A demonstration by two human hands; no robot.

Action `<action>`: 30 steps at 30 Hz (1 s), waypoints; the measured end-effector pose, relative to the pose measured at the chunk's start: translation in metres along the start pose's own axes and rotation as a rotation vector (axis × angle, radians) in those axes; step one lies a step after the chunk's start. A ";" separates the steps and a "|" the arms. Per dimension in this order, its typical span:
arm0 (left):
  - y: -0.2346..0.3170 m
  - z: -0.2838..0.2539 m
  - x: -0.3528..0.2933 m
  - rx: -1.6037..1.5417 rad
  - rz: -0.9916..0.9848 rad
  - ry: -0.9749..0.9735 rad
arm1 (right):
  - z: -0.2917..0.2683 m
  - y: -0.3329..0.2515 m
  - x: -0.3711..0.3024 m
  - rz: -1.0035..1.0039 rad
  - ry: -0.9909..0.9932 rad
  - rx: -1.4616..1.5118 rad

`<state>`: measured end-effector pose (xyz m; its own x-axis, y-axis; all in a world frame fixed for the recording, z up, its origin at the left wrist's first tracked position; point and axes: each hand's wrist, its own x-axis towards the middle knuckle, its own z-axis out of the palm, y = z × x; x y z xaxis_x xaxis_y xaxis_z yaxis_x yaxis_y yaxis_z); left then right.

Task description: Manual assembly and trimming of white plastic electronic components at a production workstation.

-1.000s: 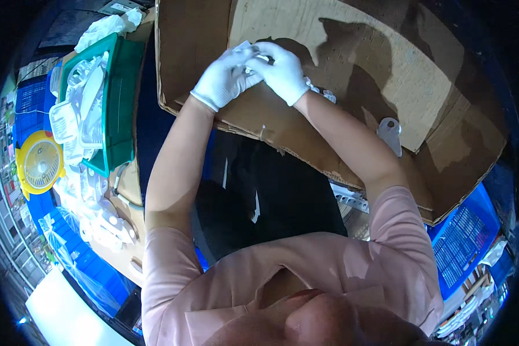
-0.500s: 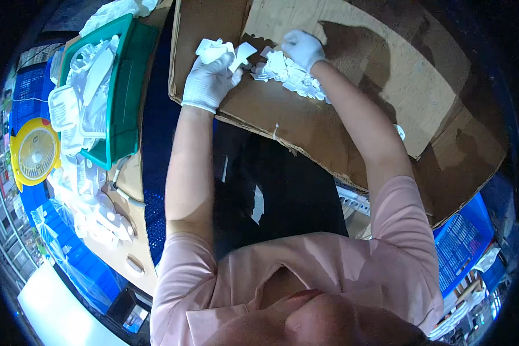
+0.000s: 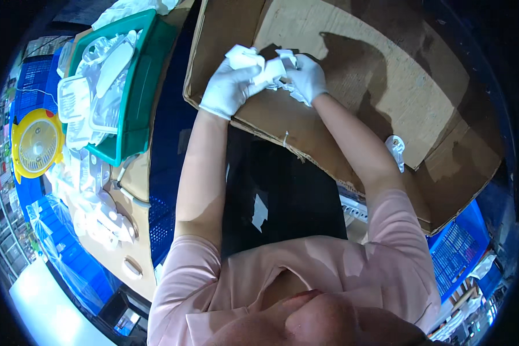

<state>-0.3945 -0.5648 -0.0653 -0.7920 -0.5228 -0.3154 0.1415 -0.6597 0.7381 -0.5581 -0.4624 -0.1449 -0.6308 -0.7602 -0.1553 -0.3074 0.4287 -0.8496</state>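
My left hand [image 3: 225, 92], in a white glove, is closed around several flat white pieces [image 3: 243, 59], which look like thin plastic parts. Close beside it, my gloved right hand [image 3: 309, 81] pinches a small white piece [image 3: 286, 55] between thumb and fingers. The two hands nearly meet over the cardboard box. Below them lies a pile of white pieces [image 3: 294, 93] on the cardboard, partly hidden by my hands. The exact kind of these pieces cannot be made out.
The large cardboard box [image 3: 340, 124] spreads in front of me, with one white part [image 3: 395, 151] lying right of my forearm. At left, a green bin [image 3: 134, 124] holds clear and white plastic parts, near a yellow round fan [image 3: 38, 144]. A blue crate [image 3: 458, 248] stands lower right.
My right hand has come up from the pile toward my left and now holds a small white piece. My left hand, still gripping its pieces, appears slightly further right in the picture.
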 end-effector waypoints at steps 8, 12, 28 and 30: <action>0.023 0.044 -0.073 0.616 0.436 -0.365 | -0.081 -0.106 -0.107 -0.183 -0.146 0.417; 0.026 0.075 -0.109 0.552 0.514 -0.503 | -0.098 -0.132 -0.143 -0.351 -0.229 0.463; 0.007 0.071 -0.185 1.025 0.484 -0.177 | -0.081 -0.118 -0.156 -0.515 -0.648 0.264; 0.000 0.061 -0.189 0.993 0.480 -0.157 | -0.069 -0.110 -0.150 0.086 -0.918 0.592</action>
<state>-0.2806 -0.4332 0.0306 -0.8589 -0.4872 0.1580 -0.0289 0.3542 0.9347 -0.4784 -0.3619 0.0069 0.2132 -0.9185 -0.3330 0.2582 0.3817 -0.8875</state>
